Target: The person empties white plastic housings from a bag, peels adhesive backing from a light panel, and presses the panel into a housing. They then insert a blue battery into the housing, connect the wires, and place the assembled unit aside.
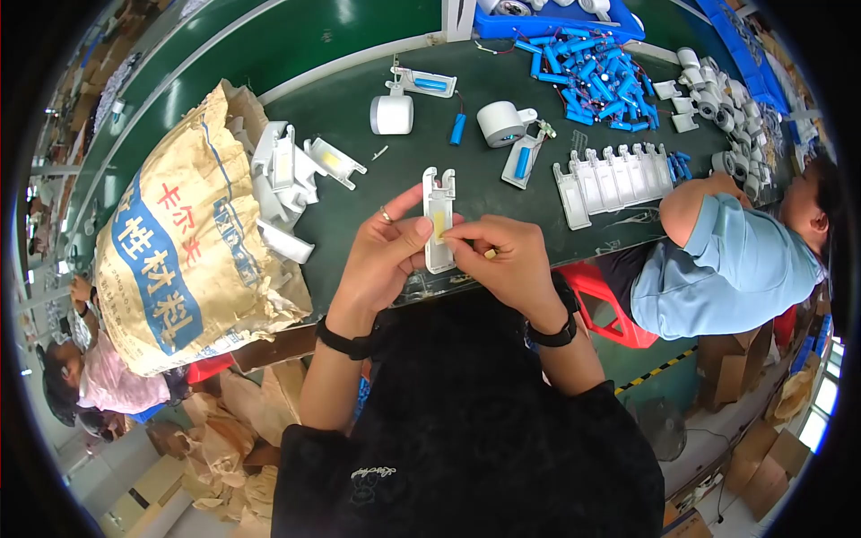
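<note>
A long white plastic casing [439,255] with two hooked prongs at its top stands upright in front of me. My left hand [380,258] grips it from the left, thumb on its front face. Down the middle of the casing runs a yellow strip [439,221]. My right hand [513,255] is closed, its thumb and forefinger pinched together against the casing beside that strip. Between its curled fingers shows a small pale yellow piece [490,254]. Whatever lies between the right fingertips is too small to make out.
At left stands a large paper sack [170,242] beside loose white casings [280,170]. White round-headed units [392,115] lie ahead. Blue cylindrical cells [592,76] are heaped far right, behind a row of white casings [614,181]. A co-worker in light blue [726,269] sits at right.
</note>
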Available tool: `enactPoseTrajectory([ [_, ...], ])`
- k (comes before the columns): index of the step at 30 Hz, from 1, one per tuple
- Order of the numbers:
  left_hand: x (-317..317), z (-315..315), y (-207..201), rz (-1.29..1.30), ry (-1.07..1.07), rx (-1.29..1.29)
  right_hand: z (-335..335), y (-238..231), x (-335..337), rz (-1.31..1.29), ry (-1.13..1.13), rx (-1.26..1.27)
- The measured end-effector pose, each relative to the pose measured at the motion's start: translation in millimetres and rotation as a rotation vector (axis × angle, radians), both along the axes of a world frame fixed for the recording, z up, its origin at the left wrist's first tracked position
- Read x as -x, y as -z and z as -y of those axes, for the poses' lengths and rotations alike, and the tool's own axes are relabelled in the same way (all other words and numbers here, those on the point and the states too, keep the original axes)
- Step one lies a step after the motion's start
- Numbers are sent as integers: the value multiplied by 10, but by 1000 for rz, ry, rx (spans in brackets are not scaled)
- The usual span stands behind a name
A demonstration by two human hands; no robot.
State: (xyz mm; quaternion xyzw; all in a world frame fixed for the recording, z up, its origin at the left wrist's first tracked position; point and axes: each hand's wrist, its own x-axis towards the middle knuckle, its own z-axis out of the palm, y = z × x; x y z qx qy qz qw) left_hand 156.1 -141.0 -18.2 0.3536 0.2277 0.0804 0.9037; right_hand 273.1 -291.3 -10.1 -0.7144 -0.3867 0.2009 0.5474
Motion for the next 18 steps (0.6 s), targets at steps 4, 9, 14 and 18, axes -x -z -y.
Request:
enactPoseTrajectory([
  [4, -45, 77, 83, -13, 83, 0, 136, 11, -101, -188, 118, -2],
  [9, -330, 459, 251, -148, 145, 106, 685, 126, -498, -543, 511, -253],
  [14, -860, 928, 508, -211, 130, 19, 1233, 138, -567, -692, 556, -416],
  [18, -686, 967, 355, -237, 141, -455, 1382, 127, -533, -823, 511, -475],
])
